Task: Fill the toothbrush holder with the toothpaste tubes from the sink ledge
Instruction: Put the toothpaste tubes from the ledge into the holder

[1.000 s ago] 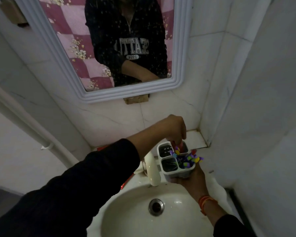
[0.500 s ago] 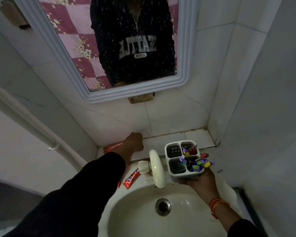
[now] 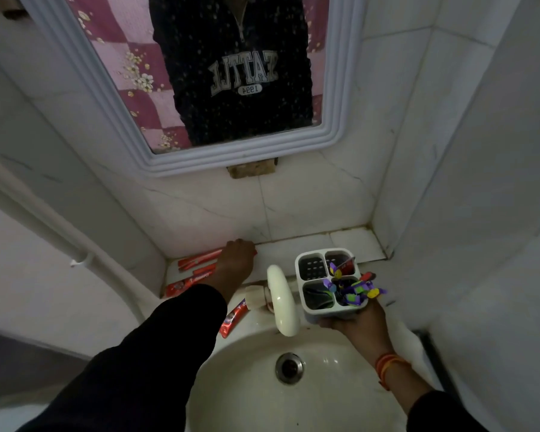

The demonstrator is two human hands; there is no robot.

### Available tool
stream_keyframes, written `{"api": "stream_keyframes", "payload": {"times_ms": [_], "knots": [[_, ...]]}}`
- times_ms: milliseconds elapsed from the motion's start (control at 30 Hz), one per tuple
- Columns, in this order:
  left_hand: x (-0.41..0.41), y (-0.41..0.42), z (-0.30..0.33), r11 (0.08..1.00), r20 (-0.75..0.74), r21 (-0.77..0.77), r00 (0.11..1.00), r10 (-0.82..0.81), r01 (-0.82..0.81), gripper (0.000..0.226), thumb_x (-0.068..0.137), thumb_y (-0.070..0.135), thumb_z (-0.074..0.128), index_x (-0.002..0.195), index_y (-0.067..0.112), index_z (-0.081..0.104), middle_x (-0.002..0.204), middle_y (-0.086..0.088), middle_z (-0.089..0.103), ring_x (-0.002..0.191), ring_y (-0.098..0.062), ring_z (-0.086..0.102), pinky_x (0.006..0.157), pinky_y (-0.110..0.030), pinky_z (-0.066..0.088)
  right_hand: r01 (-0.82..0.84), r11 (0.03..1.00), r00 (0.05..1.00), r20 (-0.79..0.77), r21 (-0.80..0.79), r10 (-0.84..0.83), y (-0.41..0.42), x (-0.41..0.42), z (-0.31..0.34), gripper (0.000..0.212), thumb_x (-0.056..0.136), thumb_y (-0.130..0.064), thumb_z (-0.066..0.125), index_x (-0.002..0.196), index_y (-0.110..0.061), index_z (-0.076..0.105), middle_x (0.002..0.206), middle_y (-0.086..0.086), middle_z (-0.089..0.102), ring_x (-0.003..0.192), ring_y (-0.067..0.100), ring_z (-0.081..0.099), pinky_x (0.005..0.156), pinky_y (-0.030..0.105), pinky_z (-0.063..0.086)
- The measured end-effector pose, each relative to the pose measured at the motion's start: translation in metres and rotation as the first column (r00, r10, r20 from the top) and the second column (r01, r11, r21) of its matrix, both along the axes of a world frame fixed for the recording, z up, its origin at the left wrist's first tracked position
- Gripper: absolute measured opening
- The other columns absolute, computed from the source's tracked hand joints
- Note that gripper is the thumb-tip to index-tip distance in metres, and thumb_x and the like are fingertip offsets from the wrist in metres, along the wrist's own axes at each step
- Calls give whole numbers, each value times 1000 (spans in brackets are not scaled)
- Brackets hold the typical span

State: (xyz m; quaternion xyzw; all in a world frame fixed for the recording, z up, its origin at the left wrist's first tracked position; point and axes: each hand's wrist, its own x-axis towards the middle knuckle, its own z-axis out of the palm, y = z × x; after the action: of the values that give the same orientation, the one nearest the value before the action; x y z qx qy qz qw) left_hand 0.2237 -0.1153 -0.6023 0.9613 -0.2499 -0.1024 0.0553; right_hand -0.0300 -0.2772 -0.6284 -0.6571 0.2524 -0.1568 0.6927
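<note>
While the right hand [image 3: 357, 324] grips a white four-compartment plastic toothbrush holder [image 3: 329, 283] at centre right, the left hand [image 3: 236, 260] closes over red toothpaste tubes [image 3: 197, 261] on the ledge.

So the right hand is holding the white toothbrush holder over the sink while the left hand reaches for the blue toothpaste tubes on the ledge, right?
Not quite: the toothpaste tubes are red, not blue, as the head view shows. The rest holds: the right hand holds the white toothbrush holder while the left hand reaches to the ledge.

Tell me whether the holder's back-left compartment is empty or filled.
Empty: the toothbrush holder shows its perforated floor there, with nothing standing in that cell.
</note>
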Motion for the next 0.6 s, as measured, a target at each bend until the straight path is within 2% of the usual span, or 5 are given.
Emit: {"api": "stream_keyframes", "payload": {"times_ms": [200, 333, 433, 500, 600], "knots": [[-10, -9, 24, 936, 121, -214, 959, -258, 279, 37, 94, 23, 64, 130, 18, 59, 128, -9, 62, 115, -31, 52, 90, -41, 51, -18, 1000, 1000, 7, -3, 18, -1, 0, -1, 70, 50, 24, 84, 112, 3, 61, 103, 8, 70, 81, -6, 71, 56, 14, 57], [-22, -21, 45, 757, 188, -517, 916, -355, 399, 31, 94, 19, 67, 123, 12, 58, 122, -8, 57, 106, -24, 59, 89, -39, 53, -18, 996, 998, -60, -84, 12, -2, -1, -5, 69, 48, 11, 91, 111, -3, 66, 99, 2, 73, 86, 6, 73, 61, 28, 62], [-36, -38, 66, 632, 302, -595, 867, -397, 497, 36, 98, 22, 62, 132, 10, 56, 125, -8, 53, 108, -20, 60, 93, -39, 54, 2, 994, 997, -76, -106, -10, -2, -1, -6, 74, 45, 12, 92, 112, -3, 66, 100, 2, 74, 88, -2, 71, 58, 19, 59], [-46, -52, 90, 619, 360, -504, 798, -484, 602, 46, 100, 34, 57, 143, 20, 50, 128, -7, 50, 106, -18, 61, 91, -34, 55, -4, 990, 997, -83, -138, -8, -2, -3, -4, 74, 43, 2, 96, 110, -10, 67, 99, -5, 75, 91, -2, 70, 65, 18, 60], [-57, -78, 129, 637, 350, -38, 607, -713, 770, 56, 101, 53, 45, 153, 39, 32, 115, -2, 58, 90, -14, 61, 78, -30, 51, -5, 990, 995, -95, -141, -9, -3, -3, -5, 76, 41, -3, 97, 109, -16, 67, 100, -12, 74, 93, -9, 67, 71, 11, 56]]}}
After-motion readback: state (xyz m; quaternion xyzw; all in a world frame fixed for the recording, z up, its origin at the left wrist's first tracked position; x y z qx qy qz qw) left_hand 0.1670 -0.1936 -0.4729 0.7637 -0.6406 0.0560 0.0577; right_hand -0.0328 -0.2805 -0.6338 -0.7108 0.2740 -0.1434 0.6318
